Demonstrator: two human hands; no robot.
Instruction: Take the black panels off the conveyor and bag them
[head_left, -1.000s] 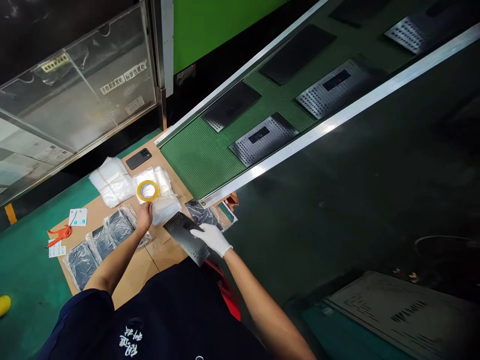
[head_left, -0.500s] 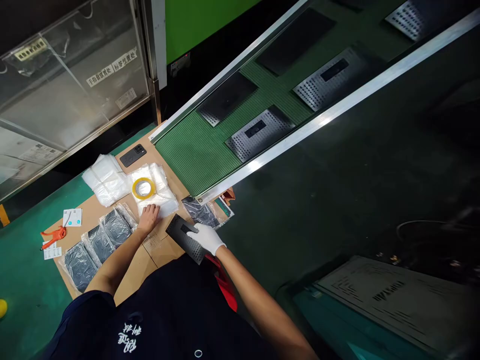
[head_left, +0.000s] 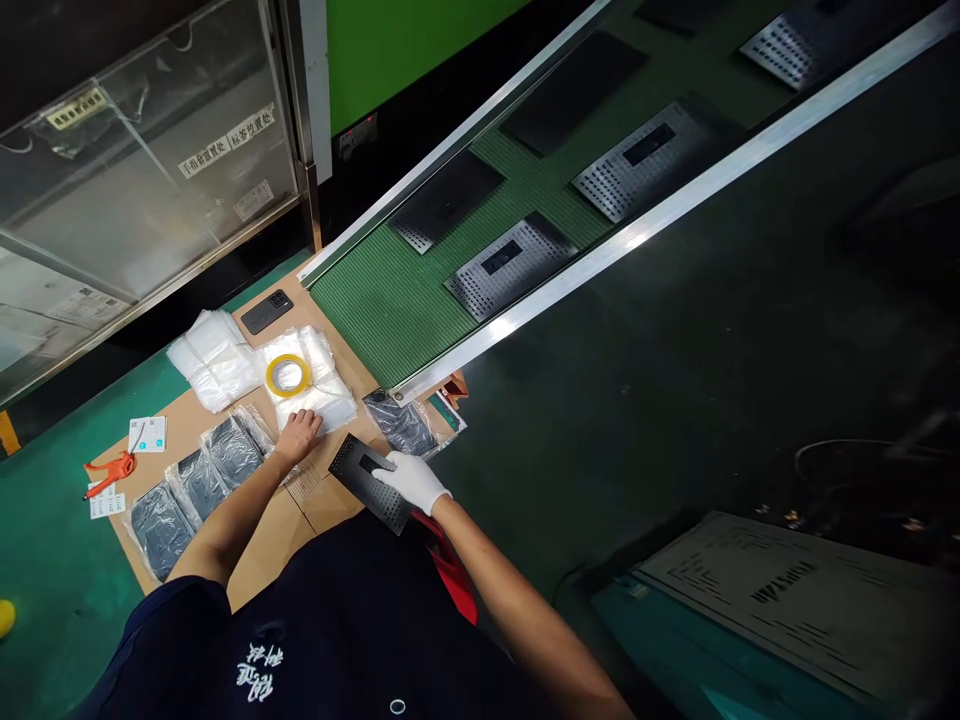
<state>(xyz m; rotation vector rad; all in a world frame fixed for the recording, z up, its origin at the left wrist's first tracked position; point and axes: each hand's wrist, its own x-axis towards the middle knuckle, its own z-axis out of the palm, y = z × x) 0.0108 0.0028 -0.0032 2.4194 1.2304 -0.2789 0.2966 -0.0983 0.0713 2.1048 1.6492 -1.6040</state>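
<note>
Here | right grip (head_left: 414, 482): edge-clasping black panel (head_left: 367, 483) | left grip (head_left: 299, 435): on bags (head_left: 334, 404), closure unclear | panel between both

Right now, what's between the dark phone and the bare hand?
The head view shows a yellow tape roll there, lying on a stack of clear plastic.

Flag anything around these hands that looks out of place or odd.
Two mild oddities: the right hand wears a white glove while the left hand is bare, and a phone, seemingly a personal item, lies on the cardboard by the plastic bags.
</note>
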